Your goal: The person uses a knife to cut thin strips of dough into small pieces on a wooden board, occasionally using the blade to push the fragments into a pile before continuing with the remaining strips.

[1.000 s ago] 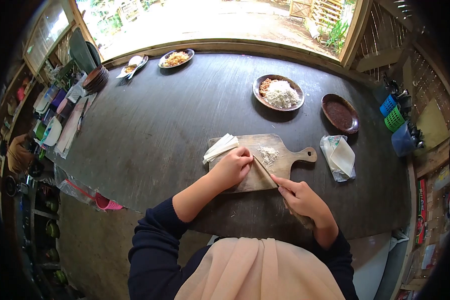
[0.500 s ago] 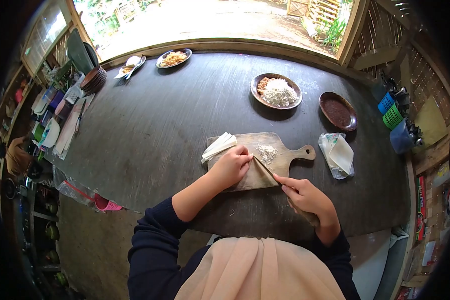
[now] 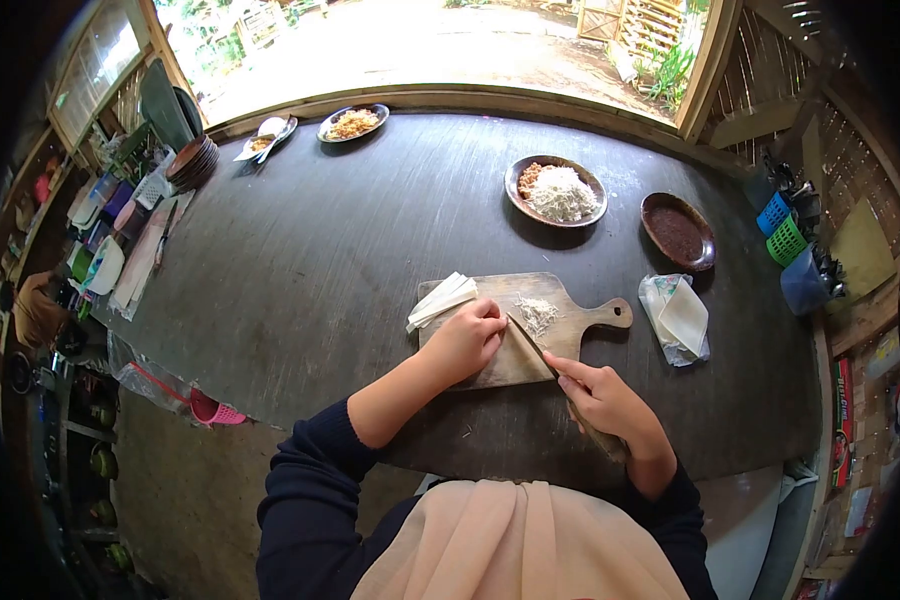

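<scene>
My right hand [image 3: 598,397] is closed round the handle of a knife [image 3: 537,346], its blade slanting across a wooden cutting board [image 3: 570,345]. The knife tip is beside the fingertips of my left hand [image 3: 470,338], which press together on the board over a white strip that they mostly hide. Flat white strips [image 3: 443,298] lie stacked at the board's left end, just behind that hand. Beyond the blade is a small heap of fine white shreds [image 3: 537,314].
Right of the board lies a plastic packet [image 3: 672,318] with pale square sheets. Farther back stand a plate of white shreds [image 3: 558,192] and a dark brown dish [image 3: 678,232]. Two plates of food, one an orange-coloured heap [image 3: 353,123], sit at the far left. Plastic baskets [image 3: 785,238] line the right edge.
The view has shifted slightly, so everything sits a little lower. Both hands stay at the same place on the board, and the knife is a touch more upright in view.
</scene>
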{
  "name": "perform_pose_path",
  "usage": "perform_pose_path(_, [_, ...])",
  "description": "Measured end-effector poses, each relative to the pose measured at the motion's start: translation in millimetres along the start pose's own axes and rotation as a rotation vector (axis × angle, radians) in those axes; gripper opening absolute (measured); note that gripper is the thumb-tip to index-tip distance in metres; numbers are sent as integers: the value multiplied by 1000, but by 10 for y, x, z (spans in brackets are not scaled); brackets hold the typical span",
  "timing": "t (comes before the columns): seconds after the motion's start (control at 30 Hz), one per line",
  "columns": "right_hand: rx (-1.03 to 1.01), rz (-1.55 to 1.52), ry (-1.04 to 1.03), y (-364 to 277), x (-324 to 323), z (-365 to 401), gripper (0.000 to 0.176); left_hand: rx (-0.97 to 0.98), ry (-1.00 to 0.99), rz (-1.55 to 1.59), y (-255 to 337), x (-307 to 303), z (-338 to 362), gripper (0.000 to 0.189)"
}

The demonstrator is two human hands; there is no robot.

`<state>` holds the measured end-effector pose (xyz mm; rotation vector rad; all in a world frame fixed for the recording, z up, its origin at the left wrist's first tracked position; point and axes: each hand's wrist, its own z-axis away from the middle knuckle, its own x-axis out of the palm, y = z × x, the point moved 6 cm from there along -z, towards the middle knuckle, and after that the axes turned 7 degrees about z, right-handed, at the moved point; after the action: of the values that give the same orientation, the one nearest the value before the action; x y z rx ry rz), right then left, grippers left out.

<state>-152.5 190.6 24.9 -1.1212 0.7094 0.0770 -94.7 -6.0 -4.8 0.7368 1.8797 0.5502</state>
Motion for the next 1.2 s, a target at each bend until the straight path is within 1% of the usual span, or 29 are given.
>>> perform_pose_path(0.17, [5, -13, -19, 37, 19, -14, 41, 6, 7, -4, -16, 11, 4, 20])
perform_pose_path(0.37, [-4, -38, 7, 81, 68, -77, 42, 24, 0, -19, -7, 13, 4, 20])
perform_pose_path(0.47, [12, -30, -39, 43, 10, -35, 42, 13, 2, -25, 9, 10, 0, 20])
perform_pose_path(0.53, [63, -17, -82, 70, -39, 9, 42, 5, 3, -27, 8, 5, -1, 20])
perform_pose_path(0.67, [75, -5, -133, 69, -82, 66, 43, 5, -5, -24, 9, 13, -5, 20])
perform_pose_path(0.73, [43, 0, -103, 68, -80, 63, 42, 6, -3, -23, 16, 6, -3, 20])
perform_pose_path(0.93, [33, -53, -56, 6, 1, 5, 42, 6, 12, -21, 3, 10, 5, 19])
perform_pose_path(1.2, [8, -43, -47, 20, 19, -23, 41, 16, 13, -22, 1, 10, 7, 19])
